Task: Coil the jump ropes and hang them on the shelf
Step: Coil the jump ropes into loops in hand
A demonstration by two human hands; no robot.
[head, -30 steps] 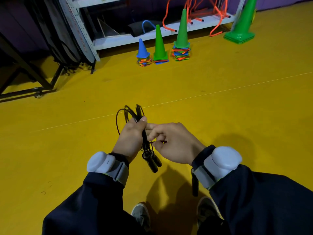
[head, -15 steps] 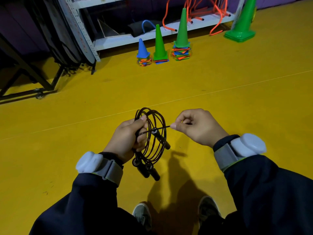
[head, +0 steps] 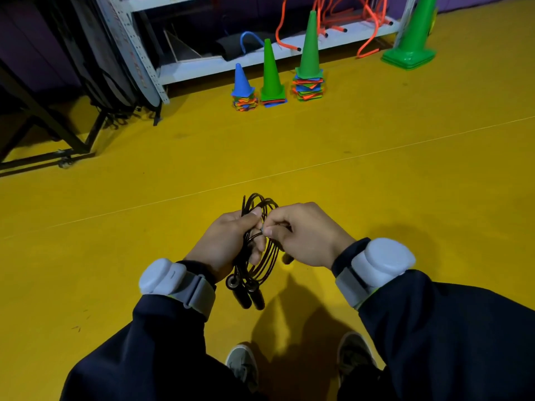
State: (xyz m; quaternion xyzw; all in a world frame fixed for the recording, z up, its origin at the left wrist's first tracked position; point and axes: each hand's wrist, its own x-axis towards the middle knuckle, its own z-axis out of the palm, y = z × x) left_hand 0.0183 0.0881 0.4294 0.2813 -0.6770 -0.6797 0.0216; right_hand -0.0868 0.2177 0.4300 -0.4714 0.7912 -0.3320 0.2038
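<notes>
While our right hand (head: 301, 235) was out to the side half a second ago, drawing a short length of cord taut away from the loops, it now sits back against the bundle at the centre of the frame, thumb and forefinger pinching the cord right beside the left thumb. Our left hand (head: 228, 244) grips the coiled jump rope (head: 262, 250) around the middle, fingers curled round the gathered strands. The loops, which stood open and round a moment before, are now drawn narrower and stand up above the left fist, and the two black handles (head: 249, 296) hang together below it, just above the yellow floor (head: 376, 169).

We judge that the loose end is being wound or tucked round the bundle to bind it, so the coiling step looks nearly done for this rope. One more handle seems to show just under the right hand, though we cannot tell for certain.

Hanging is not yet begun. Across the floor, in the upper part of the frame, stands the shelf (head: 220, 63), well apart from us, with orange ropes (head: 367, 13) draped on it at the upper right and the cones (head: 270, 73) lined up in front. If the pinch slips, the coil may spring open again.
</notes>
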